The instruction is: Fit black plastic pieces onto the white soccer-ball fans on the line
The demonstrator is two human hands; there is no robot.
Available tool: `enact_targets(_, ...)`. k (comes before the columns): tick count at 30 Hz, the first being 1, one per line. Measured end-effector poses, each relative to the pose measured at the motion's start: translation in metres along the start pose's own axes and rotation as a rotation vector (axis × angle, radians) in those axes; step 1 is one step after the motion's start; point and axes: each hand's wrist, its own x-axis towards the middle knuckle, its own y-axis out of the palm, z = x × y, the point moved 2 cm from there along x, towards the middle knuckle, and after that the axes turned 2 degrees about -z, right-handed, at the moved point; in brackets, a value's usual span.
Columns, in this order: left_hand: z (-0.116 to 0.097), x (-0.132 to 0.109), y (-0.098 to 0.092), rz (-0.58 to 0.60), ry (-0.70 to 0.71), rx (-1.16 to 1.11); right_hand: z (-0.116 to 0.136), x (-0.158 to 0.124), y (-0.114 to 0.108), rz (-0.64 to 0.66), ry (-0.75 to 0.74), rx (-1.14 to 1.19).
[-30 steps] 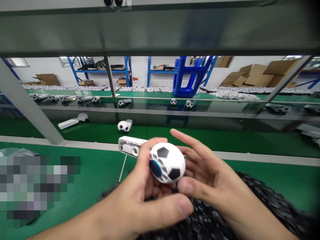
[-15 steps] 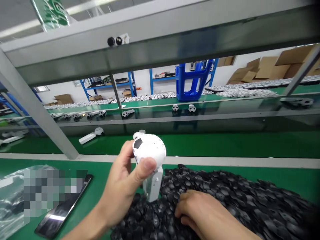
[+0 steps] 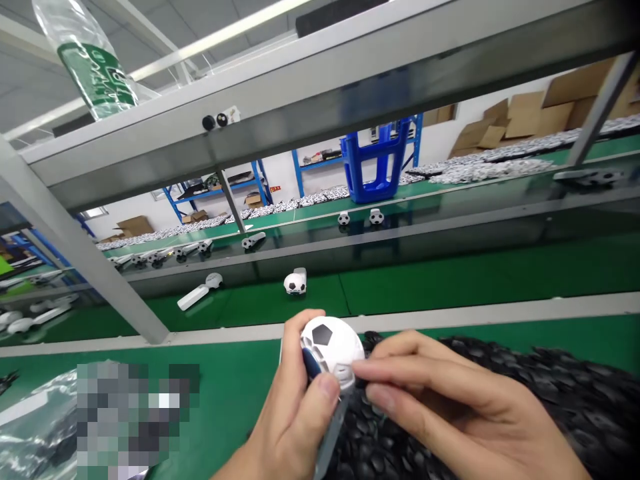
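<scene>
Left hand [image 3: 293,417] clamped on soccer-ball toy [image 3: 333,343]; right hand [image 3: 440,393] fingers together, tips against its side, above black parts [image 3: 545,393] on bench [image 3: 230,393].

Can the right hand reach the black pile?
Probably yes: the right hand sits just over the pile of black pieces, with nothing between them. Its fingertips are only touching the soccer-ball toy.

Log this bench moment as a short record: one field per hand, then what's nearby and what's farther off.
Left hand: grips a football-patterned white unit
Right hand: touches the unit's lower side
Nearby: heap of small black pieces on a green workbench
Farther off: second football-patterned unit; blue plastic stool
</scene>
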Motion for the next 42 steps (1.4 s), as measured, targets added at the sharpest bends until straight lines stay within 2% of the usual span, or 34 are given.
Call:
enact_targets(4,0.014,-0.008,0.005,-0.021,-0.062,0.063,0.003,-0.004,0.005,-0.07,0.043,0.04)
enact_targets(8,0.014,-0.011,0.012,-0.008,-0.054,0.084,0.003,-0.008,0.009,-0.107,0.182,0.111)
enact_targets(15,0.002,-0.007,0.019,0.035,0.055,0.107,-0.017,-0.009,0.018,0.0,0.372,0.417)
enact_targets(19,0.003,-0.01,0.017,0.093,0.024,0.117,-0.02,-0.009,0.02,0.106,0.449,0.481)
enact_targets(22,0.009,-0.012,0.014,0.101,0.035,0.075,-0.011,-0.01,0.02,0.136,0.458,0.504)
enact_targets(26,0.012,-0.013,0.019,0.134,0.162,-0.056,0.0,-0.007,0.02,0.135,0.372,0.516)
enact_targets(29,0.012,-0.013,0.027,0.036,0.225,-0.035,0.004,-0.007,0.022,0.133,0.316,0.524)
enact_targets(31,0.012,-0.014,0.032,-0.047,0.262,-0.026,0.004,-0.01,0.026,0.108,0.33,0.539)
enact_targets(36,0.013,-0.015,0.038,-0.101,0.377,0.012,0.003,-0.013,0.031,0.085,0.311,0.563)
enact_targets(38,0.013,-0.013,0.035,-0.098,0.326,0.004,0.001,-0.008,0.025,0.11,0.307,0.517)
enact_targets(42,0.003,-0.009,0.023,0.038,0.026,-0.103,0.004,0.009,-0.004,0.234,0.358,0.303)
